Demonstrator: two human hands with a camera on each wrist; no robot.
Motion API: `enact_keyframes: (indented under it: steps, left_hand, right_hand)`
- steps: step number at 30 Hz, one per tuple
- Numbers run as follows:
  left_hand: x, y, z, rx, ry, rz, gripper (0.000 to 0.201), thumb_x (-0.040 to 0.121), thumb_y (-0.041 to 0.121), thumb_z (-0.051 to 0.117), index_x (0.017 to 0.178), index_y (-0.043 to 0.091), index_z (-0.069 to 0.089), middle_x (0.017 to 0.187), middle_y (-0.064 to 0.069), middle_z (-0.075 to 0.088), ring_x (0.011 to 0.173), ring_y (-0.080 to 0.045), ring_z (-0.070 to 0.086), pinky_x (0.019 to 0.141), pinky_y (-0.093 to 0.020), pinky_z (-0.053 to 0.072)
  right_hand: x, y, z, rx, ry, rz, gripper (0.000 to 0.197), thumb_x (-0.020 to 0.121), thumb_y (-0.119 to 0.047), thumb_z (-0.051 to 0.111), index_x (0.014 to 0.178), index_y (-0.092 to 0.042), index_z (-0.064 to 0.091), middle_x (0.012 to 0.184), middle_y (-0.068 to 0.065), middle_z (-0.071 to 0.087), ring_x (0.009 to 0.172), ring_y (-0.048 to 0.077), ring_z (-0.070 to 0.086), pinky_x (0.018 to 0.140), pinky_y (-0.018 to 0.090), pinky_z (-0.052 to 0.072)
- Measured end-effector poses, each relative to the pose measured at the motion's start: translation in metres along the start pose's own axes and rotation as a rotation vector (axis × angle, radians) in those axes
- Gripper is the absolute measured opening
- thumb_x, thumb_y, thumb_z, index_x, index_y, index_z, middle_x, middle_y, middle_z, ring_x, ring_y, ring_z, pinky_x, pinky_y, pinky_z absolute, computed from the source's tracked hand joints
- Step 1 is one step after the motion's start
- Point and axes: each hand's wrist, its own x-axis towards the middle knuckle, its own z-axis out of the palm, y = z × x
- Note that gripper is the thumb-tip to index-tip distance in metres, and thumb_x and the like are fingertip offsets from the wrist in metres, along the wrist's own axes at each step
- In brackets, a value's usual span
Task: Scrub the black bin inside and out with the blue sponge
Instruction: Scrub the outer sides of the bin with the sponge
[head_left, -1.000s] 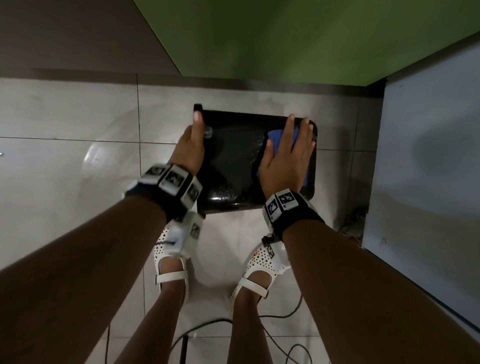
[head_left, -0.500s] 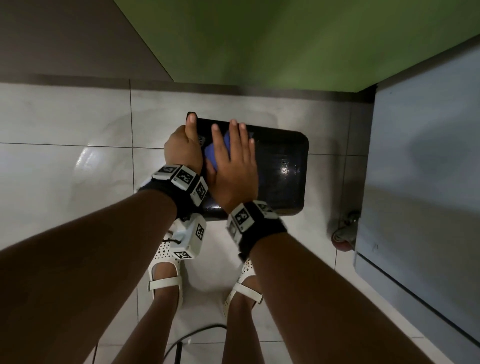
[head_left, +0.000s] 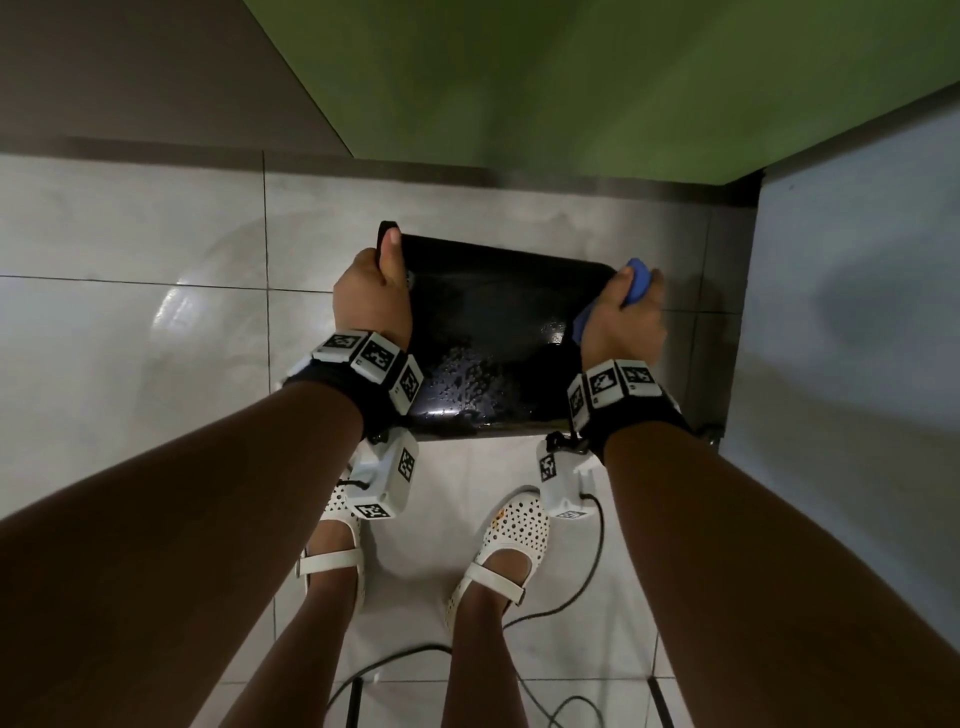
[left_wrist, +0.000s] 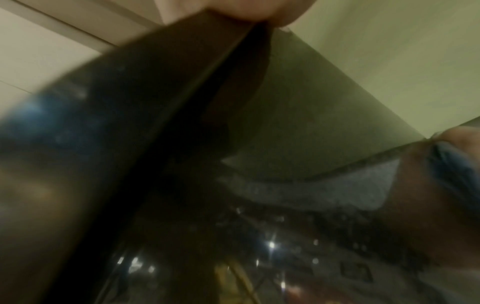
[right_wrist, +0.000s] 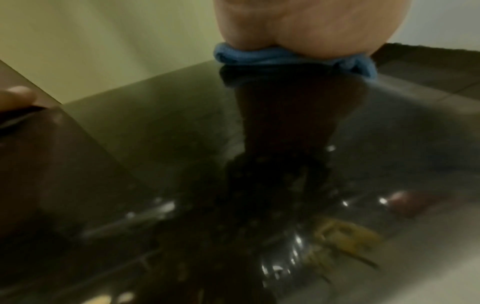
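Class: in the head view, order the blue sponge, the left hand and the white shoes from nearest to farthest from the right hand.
1. Blue sponge: gripped in the right hand, at the black bin's right edge.
2. Left hand: across the bin, gripping its left edge.
3. White shoes: on the floor below.

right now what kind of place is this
Probably an indoor utility or kitchen corner: glossy pale tiled floor, green wall, and a grey cabinet on a caster beside the wet black bin.
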Motion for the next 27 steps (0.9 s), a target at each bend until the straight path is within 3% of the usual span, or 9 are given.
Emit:
enact_keyframes:
  steps: [2, 5, 9, 14, 16, 20, 23, 25, 27]
  left_hand:
    - [0.001, 0.000, 0.000, 0.010, -0.005, 0.005, 0.049, 0.098, 0.042, 0.028, 0.094, 0.003, 0.056, 0.083, -0.008, 0.053, 0.079, -0.020, 0.047, 0.068, -0.026, 0.031]
    - [0.001, -0.001, 0.001, 0.010, -0.002, 0.000, 0.042, 0.098, 0.043, 0.028, 0.087, 0.008, 0.050, 0.071, -0.002, 0.050, 0.077, -0.020, 0.047, 0.067, -0.026, 0.031]
    - [0.001, -0.003, 0.001, -0.004, 0.001, 0.013, 0.045, 0.098, 0.042, 0.029, 0.095, 0.005, 0.054, 0.085, -0.008, 0.054, 0.080, -0.020, 0.048, 0.068, -0.025, 0.032]
    - [0.001, -0.006, 0.000, 0.046, -0.014, 0.035, 0.048, 0.097, 0.042, 0.030, 0.102, -0.001, 0.052, 0.086, -0.009, 0.052, 0.080, -0.022, 0.047, 0.069, -0.028, 0.033]
    - [0.001, -0.003, 0.004, 0.058, -0.013, 0.043, 0.044, 0.097, 0.042, 0.031, 0.093, 0.002, 0.050, 0.084, -0.011, 0.052, 0.077, -0.023, 0.046, 0.067, -0.030, 0.032]
    - [-0.003, -0.004, 0.004, 0.076, -0.010, 0.053, 0.038, 0.097, 0.042, 0.031, 0.083, 0.008, 0.040, 0.079, -0.009, 0.048, 0.074, -0.024, 0.044, 0.066, -0.030, 0.029]
    - [-0.004, -0.007, 0.006, 0.064, -0.010, 0.056, 0.039, 0.094, 0.046, 0.038, 0.084, 0.009, 0.041, 0.079, -0.005, 0.050, 0.073, -0.023, 0.045, 0.066, -0.029, 0.032]
    - [-0.004, -0.005, 0.007, 0.037, -0.005, 0.044, 0.041, 0.092, 0.048, 0.041, 0.092, 0.007, 0.045, 0.080, -0.004, 0.051, 0.073, -0.022, 0.047, 0.067, -0.028, 0.034]
    - [-0.003, -0.001, 0.007, 0.018, 0.006, 0.039, 0.047, 0.092, 0.049, 0.041, 0.111, 0.006, 0.045, 0.087, -0.006, 0.057, 0.078, -0.022, 0.052, 0.069, -0.028, 0.037]
  right_hand:
    - [-0.013, -0.004, 0.007, -0.069, 0.097, -0.026, 0.053, 0.097, -0.038, 0.038, 0.143, -0.012, 0.030, 0.128, 0.020, 0.054, 0.112, 0.036, 0.054, 0.091, 0.038, 0.045]
    - [-0.050, -0.007, 0.023, -0.201, 0.220, -0.317, 0.054, 0.095, -0.033, 0.041, 0.141, -0.007, 0.033, 0.139, 0.029, 0.039, 0.128, 0.042, 0.040, 0.107, 0.046, 0.035]
    - [-0.118, -0.005, 0.045, -0.287, -0.078, -0.645, 0.056, 0.093, -0.039, 0.037, 0.141, -0.012, 0.026, 0.147, 0.027, 0.026, 0.137, 0.041, 0.021, 0.111, 0.051, 0.010]
    - [-0.112, 0.009, 0.037, -0.404, -0.271, -0.928, 0.056, 0.089, -0.038, 0.035, 0.139, -0.016, 0.027, 0.148, 0.022, 0.029, 0.137, 0.037, 0.022, 0.110, 0.049, 0.012]
    - [-0.085, 0.016, 0.026, -0.379, -0.249, -0.875, 0.055, 0.090, -0.039, 0.035, 0.139, -0.014, 0.029, 0.148, 0.022, 0.030, 0.137, 0.039, 0.024, 0.109, 0.049, 0.014]
    - [-0.055, 0.020, 0.009, -0.281, -0.085, -0.622, 0.057, 0.092, -0.037, 0.039, 0.140, -0.006, 0.033, 0.146, 0.025, 0.032, 0.135, 0.040, 0.029, 0.110, 0.048, 0.026]
    - [-0.039, 0.015, -0.005, -0.088, 0.009, -0.246, 0.051, 0.096, -0.036, 0.041, 0.138, -0.009, 0.036, 0.138, 0.019, 0.044, 0.125, 0.032, 0.045, 0.101, 0.036, 0.042]
    - [-0.026, 0.013, -0.012, 0.034, -0.054, 0.115, 0.041, 0.098, -0.037, 0.039, 0.129, -0.012, 0.045, 0.121, 0.013, 0.057, 0.104, 0.025, 0.056, 0.084, 0.027, 0.042]
    - [-0.017, 0.012, -0.017, 0.066, -0.120, 0.216, 0.039, 0.098, -0.039, 0.036, 0.119, -0.010, 0.051, 0.106, 0.011, 0.062, 0.088, 0.019, 0.055, 0.075, 0.025, 0.039]
